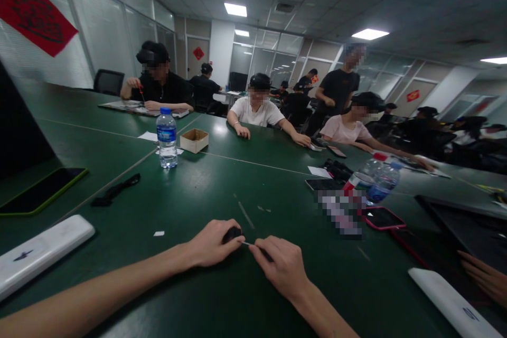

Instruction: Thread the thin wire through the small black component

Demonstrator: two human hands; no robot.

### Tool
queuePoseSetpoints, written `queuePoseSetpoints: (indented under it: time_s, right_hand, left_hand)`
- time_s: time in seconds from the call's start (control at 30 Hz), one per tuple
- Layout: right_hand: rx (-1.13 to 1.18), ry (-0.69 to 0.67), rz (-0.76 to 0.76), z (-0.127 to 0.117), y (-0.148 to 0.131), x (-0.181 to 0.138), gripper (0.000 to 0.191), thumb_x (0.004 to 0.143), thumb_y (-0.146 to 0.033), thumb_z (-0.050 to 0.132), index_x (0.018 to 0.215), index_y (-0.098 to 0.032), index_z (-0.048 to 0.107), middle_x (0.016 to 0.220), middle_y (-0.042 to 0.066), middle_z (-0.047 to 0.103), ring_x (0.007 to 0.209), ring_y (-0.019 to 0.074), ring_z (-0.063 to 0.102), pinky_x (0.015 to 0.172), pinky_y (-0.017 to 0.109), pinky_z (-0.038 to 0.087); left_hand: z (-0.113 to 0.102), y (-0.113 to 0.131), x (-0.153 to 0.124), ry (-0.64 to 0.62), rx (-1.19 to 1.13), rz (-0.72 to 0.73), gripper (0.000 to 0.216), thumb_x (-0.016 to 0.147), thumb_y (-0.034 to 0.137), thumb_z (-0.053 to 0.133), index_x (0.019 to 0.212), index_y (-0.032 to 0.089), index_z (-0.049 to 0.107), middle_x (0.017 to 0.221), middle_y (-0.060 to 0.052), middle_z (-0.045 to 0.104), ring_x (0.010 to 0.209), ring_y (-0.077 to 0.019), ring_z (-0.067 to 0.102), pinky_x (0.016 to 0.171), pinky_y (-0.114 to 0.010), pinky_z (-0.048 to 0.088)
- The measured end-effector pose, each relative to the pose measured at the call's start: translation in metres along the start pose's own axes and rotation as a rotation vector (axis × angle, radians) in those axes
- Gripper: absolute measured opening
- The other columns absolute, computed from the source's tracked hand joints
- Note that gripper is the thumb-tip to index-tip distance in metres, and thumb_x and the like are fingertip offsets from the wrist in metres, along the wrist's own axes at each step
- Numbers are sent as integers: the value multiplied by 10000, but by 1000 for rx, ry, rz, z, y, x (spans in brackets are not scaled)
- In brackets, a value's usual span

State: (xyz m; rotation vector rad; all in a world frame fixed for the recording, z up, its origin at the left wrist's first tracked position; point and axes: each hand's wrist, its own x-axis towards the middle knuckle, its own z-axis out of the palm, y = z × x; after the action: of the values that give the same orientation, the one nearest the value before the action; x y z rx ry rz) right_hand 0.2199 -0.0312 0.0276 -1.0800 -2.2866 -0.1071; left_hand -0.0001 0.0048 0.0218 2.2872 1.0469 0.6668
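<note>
One small black rounded plastic-looking object [232, 233] sits clamped in our left hand [216, 243], over flat dark-green table [198, 190]; our right hand [280, 263], apart, holds thin pale metal-looking rod [246, 243]. Object seems light, stiff; we should grip sides.

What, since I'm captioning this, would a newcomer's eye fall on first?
The left hand, holding a small dark object, and the right hand nearly meet at lower centre. Beyond them, left of centre, a blue-capped bottle stands upright on the green table. A big red sign shows at upper left.
</note>
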Motion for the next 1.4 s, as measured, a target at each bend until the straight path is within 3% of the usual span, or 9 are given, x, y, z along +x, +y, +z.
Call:
queuePoseSetpoints:
  time_s: [0.17, 0.37, 0.57, 0.7, 0.9, 1.0, 1.17, 1.27, 1.4]
  right_hand:
    - [44, -5, 38, 2, -2, 0, 261, 935, -340, 476, 845, -184, 664, 713, 5, 632, 600, 86, 555, 567, 201, 386]
    - [65, 13, 70, 4, 1, -1, 215, 912, -328, 523, 846, -181, 666, 721, 12, 642, 600, 91, 557, 563, 203, 388]
    - [77, 13, 98, 5, 0, -1, 206, 906, -327, 531, 844, -182, 664, 717, 11, 641, 609, 99, 564, 564, 209, 384]
    - [82, 12, 118, 2, 2, 0, 230, 914, -336, 514, 843, -183, 669, 733, 16, 648, 612, 100, 568, 567, 208, 389]
    - [86, 11, 163, -2, 6, 3, 279, 924, -372, 486, 845, -183, 677, 723, 16, 645, 610, 100, 571, 561, 204, 403]
    - [94, 1, 161, -2, 7, 4, 284, 928, -371, 478, 854, -184, 678, 728, 17, 644, 613, 100, 572, 566, 203, 413]
    - [72, -6, 141, -1, 7, 4, 271, 925, -359, 487, 858, -182, 680, 733, 24, 646, 623, 104, 576, 571, 204, 422]
    - [59, -14, 104, -1, 7, 4, 274, 927, -359, 484, 862, -181, 681, 739, 28, 654, 620, 102, 577, 575, 204, 422]
    - [29, -16, 85, -1, 6, 3, 271, 925, -358, 489, 858, -175, 678, 726, 30, 650, 620, 103, 577, 585, 206, 421]
  left_hand:
    - [-5, 2, -1, -15, -88, 24, 340, 981, 332, 294, 996, 173, 594, 941, -39, 648, 877, -168, 587, 822, -287, 430]
    - [-3, -1, 0, 29, -142, 10, 230, 926, 275, 414, 1094, 186, 544, 1042, -53, 621, 943, -186, 568, 860, -322, 436]
    - [1, -5, 0, 93, -345, -19, 232, 875, 299, 536, 1067, 190, 463, 900, -16, 614, 677, -124, 550, 607, -244, 435]
    - [6, -12, 2, 92, -491, -83, 307, 832, 362, 611, 989, 199, 403, 896, -15, 636, 570, -95, 542, 512, -212, 412]
    - [9, -19, 0, 75, -556, -172, 352, 830, 452, 593, 901, 214, 344, 544, 98, 508, 375, -82, 468, 377, -165, 290]
    - [10, -19, 0, 89, -558, -159, 377, 800, 434, 631, 857, 216, 329, 595, 82, 545, 373, -68, 455, 357, -157, 285]
    - [8, -17, 3, 70, -589, -98, 327, 802, 358, 635, 850, 207, 348, 953, -30, 649, 562, -88, 571, 432, -175, 415]
    - [7, -16, 2, 86, -529, -48, 265, 814, 322, 637, 896, 196, 418, 938, -26, 660, 711, -128, 623, 586, -228, 490]
    - [5, -14, 1, 118, -412, 19, 221, 815, 304, 653, 953, 188, 526, 923, -12, 670, 854, -152, 631, 767, -271, 489]
